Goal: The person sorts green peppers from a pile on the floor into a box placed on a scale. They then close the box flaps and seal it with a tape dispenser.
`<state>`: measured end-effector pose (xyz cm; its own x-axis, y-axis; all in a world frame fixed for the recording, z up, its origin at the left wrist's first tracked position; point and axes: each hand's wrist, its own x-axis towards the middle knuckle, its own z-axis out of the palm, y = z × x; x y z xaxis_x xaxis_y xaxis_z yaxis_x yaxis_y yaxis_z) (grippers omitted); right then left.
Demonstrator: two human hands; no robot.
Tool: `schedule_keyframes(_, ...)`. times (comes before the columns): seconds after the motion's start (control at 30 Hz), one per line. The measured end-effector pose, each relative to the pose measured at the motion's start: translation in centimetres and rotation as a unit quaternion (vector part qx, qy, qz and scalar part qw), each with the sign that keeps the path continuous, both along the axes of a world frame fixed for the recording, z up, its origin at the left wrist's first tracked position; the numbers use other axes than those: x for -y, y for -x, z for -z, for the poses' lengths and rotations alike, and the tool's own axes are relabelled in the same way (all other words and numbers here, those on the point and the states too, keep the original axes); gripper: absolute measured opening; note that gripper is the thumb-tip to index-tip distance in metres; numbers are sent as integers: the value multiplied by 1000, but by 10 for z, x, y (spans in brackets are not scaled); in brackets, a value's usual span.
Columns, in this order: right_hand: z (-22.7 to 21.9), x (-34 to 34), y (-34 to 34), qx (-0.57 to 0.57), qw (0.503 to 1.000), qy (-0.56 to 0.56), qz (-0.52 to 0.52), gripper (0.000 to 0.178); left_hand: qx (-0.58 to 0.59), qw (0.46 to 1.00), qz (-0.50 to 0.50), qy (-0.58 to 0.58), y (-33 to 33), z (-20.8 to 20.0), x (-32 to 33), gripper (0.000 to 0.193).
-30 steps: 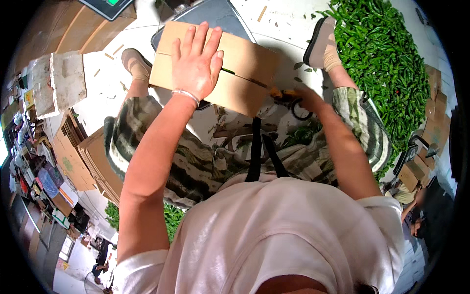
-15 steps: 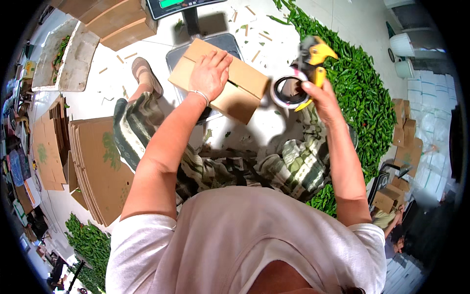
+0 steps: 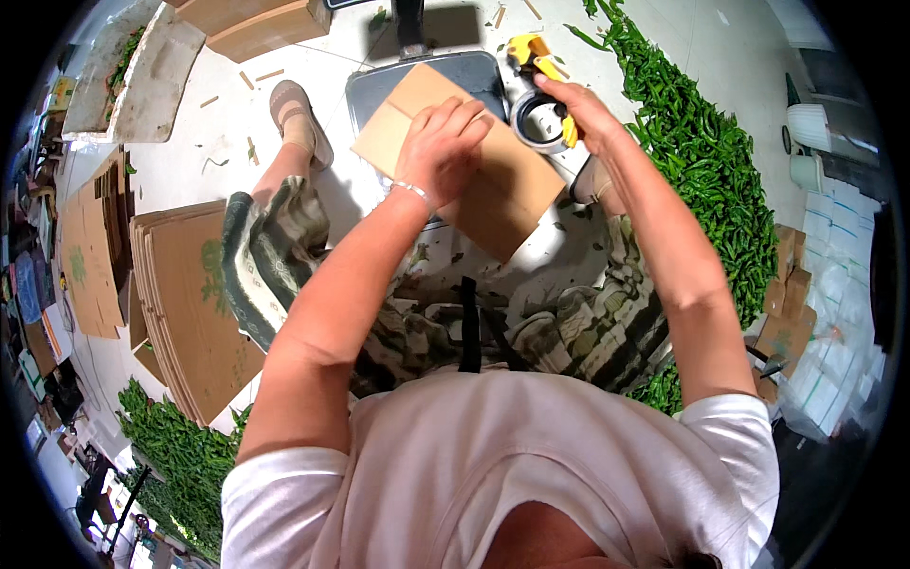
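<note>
A closed brown cardboard box [image 3: 521,194] lies aslant across the platform of a scale [image 3: 377,93] on the floor between my legs. My left hand [image 3: 444,152] presses down on its top, fingers bent and close together over the flaps. In my right hand [image 3: 590,112] is a yellow and black tape dispenser [image 3: 548,68] with a wide roll of tape, gripped just beyond the box's far right edge. My palm and fingers hide part of its handle. Whether the tape touches the cardboard, I cannot tell.
Green chili peppers [image 3: 706,180] spread in a long heap on the right, with another heap [image 3: 175,455] at lower left. Flattened cartons [image 3: 190,303] stand at my left. Behind them are a foam crate [image 3: 156,90] and stacked boxes [image 3: 270,33]. Cardboard strips litter the floor.
My right hand has brought the tape dispenser leftward and up to the box's far right side. My left hand's fingers have bent more on the box. The whole view has shifted slightly.
</note>
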<state>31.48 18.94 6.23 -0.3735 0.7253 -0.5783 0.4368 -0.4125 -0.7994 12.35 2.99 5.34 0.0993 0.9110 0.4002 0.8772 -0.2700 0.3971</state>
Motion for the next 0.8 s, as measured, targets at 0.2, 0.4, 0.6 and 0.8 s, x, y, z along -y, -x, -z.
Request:
schedule_keyframes(0.2, -25, 17, 1, -1, 996, -48, 72, 40, -23, 1000, -14, 10, -2, 0, -3, 27)
schedule_keyframes(0.4, -118, 58, -5, -207, 930, -291, 85, 57, -28, 999, -17, 4, -3, 2, -3, 26)
schedule_keyframes(0.6, -134, 116, -2, -64, 943, -326, 28, 69, 1, 1000, -13, 2, 1, 1, -1, 28)
schedule_keyframes(0.8, -84, 144, 20, 5, 943, -333, -1, 71, 99, 994, -16, 48, 2, -2, 1, 44)
